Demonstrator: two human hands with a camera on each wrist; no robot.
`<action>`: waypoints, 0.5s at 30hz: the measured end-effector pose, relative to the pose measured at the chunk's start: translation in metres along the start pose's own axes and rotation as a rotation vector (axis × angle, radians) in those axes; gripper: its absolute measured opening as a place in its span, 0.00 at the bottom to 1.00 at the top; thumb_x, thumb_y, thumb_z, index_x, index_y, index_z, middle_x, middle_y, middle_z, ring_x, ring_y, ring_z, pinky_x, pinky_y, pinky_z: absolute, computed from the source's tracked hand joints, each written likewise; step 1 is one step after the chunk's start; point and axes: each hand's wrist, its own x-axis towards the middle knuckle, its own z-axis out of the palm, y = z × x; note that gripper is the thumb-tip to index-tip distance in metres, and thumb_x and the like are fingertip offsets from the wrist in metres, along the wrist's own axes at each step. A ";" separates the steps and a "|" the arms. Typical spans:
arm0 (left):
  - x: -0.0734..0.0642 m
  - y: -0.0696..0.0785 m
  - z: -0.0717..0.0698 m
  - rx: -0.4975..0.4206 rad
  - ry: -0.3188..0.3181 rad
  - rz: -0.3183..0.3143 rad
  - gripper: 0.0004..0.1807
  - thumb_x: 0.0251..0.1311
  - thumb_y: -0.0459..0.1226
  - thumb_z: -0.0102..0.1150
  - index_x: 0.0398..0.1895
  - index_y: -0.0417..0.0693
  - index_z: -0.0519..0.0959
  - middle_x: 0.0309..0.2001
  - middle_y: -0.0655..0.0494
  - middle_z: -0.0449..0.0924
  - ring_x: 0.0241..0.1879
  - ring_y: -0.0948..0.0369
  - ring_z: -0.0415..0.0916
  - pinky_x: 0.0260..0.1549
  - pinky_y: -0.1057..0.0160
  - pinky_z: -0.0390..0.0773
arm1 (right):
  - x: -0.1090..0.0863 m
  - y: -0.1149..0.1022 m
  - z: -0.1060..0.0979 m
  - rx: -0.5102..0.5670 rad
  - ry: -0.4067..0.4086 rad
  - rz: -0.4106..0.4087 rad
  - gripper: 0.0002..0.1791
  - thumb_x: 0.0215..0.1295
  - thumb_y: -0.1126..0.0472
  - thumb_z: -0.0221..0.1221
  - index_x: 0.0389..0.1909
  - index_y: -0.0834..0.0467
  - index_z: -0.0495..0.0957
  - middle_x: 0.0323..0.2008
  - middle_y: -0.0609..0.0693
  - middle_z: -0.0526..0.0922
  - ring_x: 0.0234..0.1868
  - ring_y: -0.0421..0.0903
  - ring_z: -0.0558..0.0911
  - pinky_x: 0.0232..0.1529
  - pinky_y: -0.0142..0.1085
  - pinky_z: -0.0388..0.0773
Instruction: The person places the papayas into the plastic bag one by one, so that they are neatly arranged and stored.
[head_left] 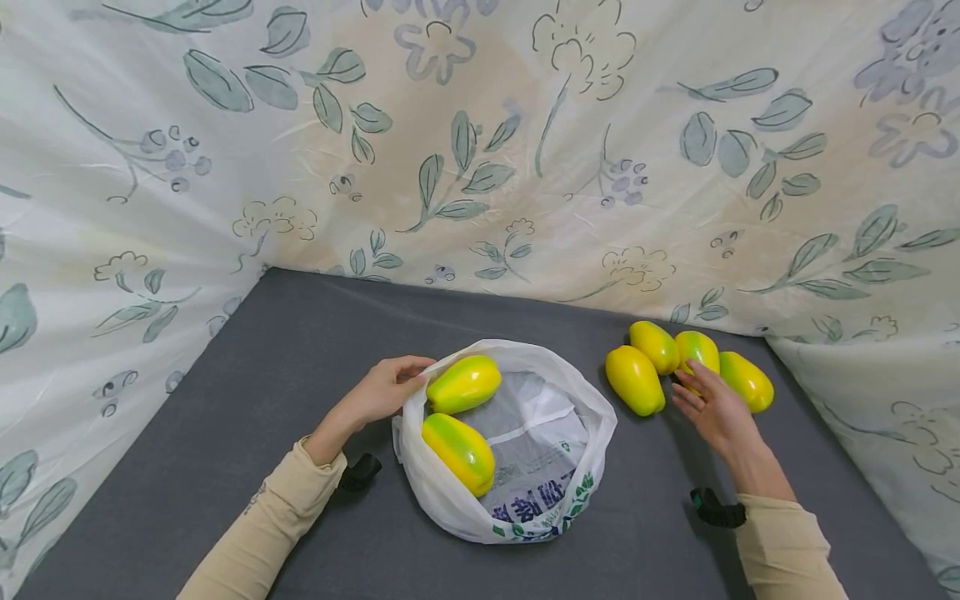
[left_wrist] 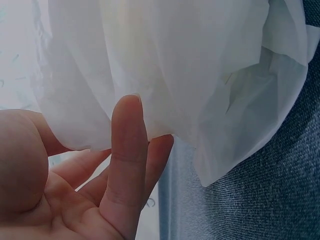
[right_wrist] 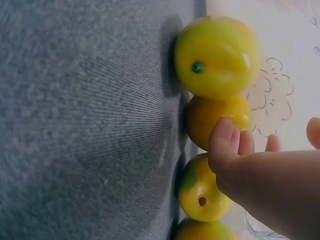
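A white plastic bag (head_left: 450, 515) with printed lettering stands wide-mouthed in the middle of the dark surface. Two yellow-green papayas (head_left: 465, 383) lie inside against its left wall. My left hand (head_left: 382, 390) holds the bag's rim at the upper left; the left wrist view shows the thumb and fingers (left_wrist: 128, 135) against the thin plastic. On the right, my right hand (head_left: 723, 417) hovers beside a group of several papayas (head_left: 635, 382), its fingers loosely extended and holding nothing. In the right wrist view, those fingertips overlap one papaya (right_wrist: 202, 117) in the row.
The dark cloth-covered surface (head_left: 285, 367) reaches back to a floral curtain (head_left: 465, 167), which also hangs at the left and right sides. A black wrist strap (head_left: 717, 508) shows at the right cuff and another (head_left: 362, 472) at the left.
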 end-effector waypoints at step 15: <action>0.002 -0.003 0.000 0.000 -0.001 0.010 0.20 0.70 0.34 0.49 0.64 0.42 0.70 0.55 0.42 0.74 0.43 0.53 0.77 0.30 0.59 0.80 | 0.013 0.012 0.014 -0.181 0.076 0.111 0.43 0.68 0.43 0.53 0.75 0.49 0.42 0.54 0.44 0.61 0.53 0.43 0.64 0.67 0.43 0.50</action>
